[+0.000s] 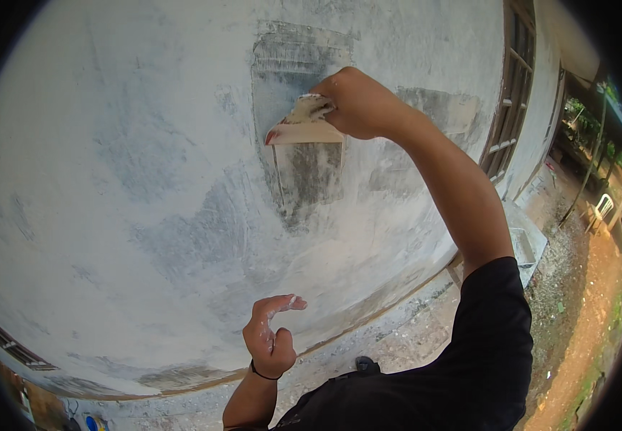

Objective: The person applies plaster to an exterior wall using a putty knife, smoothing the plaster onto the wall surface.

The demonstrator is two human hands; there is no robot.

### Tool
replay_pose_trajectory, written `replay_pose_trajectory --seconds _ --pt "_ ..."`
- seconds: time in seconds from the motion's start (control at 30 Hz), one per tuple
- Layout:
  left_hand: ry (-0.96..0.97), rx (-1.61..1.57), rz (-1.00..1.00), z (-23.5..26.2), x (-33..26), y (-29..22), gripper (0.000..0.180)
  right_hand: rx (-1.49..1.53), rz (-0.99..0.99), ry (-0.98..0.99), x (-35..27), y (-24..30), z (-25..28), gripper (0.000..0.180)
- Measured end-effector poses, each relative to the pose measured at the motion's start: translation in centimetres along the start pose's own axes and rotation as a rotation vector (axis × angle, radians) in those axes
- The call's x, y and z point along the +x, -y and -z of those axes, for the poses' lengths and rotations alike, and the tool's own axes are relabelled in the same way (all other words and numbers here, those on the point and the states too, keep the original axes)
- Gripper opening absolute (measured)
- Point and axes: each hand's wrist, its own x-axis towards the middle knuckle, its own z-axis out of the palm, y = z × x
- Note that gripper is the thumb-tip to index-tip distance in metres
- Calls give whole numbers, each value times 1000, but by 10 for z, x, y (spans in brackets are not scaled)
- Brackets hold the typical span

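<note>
Patchy grey-white wall (146,179) filled the view, and the right hand (361,104) had its fingers clamped around a wide putty scraper (304,123), blade flat against the darker patch (300,122) for even spreading, while the left hand (271,337) hung empty, fingers loosely curled, staying clear

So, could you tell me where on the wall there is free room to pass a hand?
The wall is bare left of the scraper held by the right hand, and between it and the empty left hand below. The window frame closes off the right.
</note>
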Motion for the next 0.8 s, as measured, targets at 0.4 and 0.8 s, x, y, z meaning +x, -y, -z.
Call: replay_pose_trajectory --seconds 0.4,0.8 --pt "25 8 -73 -5 12 -6 53 -139 -94 -463 13 22 60 29" --pt "141 7 44 23 -17 -14 54 -529 210 -599 -89 47 -165 24"
